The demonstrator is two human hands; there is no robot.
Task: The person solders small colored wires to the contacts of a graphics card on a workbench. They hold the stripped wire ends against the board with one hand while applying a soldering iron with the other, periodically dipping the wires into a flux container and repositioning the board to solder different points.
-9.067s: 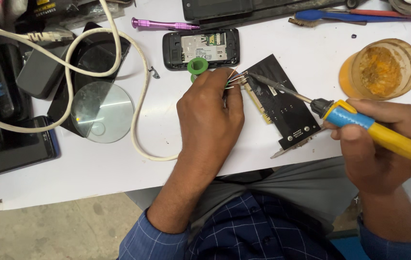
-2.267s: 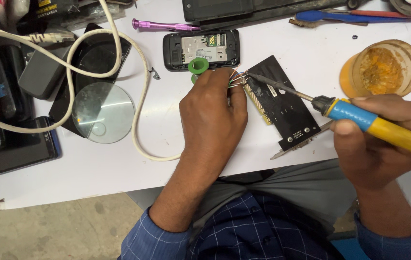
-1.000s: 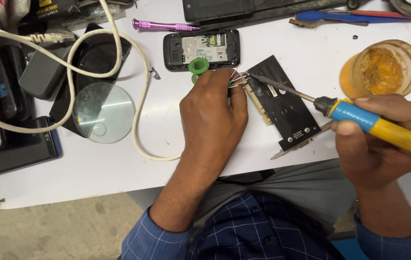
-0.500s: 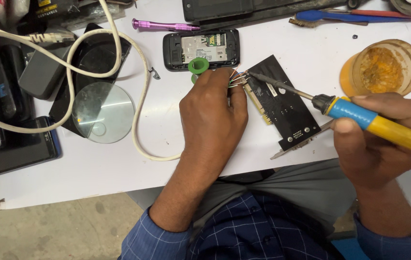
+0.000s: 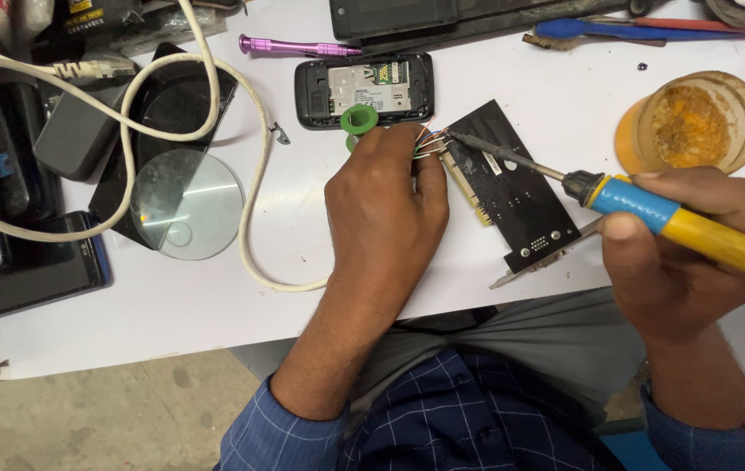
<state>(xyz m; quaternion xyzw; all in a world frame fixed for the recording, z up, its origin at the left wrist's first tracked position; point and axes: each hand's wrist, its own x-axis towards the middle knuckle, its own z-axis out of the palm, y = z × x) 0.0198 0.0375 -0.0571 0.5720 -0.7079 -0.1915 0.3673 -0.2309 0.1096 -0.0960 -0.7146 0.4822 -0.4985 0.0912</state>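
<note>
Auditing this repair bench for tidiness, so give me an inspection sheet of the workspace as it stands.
Surface: white table, crowded along its back and left edges.
Job's things: black circuit card lies flat; soldering iron tip meets thin wires at the card's corner.
Clutter: opened phone, green ring, round lens, purple screwdriver, amber paste tub, dark devices at left.
Grippers: left hand pinches the wires; right hand grips the iron's handle.
Cables: white cable loops across the left side.
Surroundings: concrete floor below; the person's blue checked sleeves.
</note>
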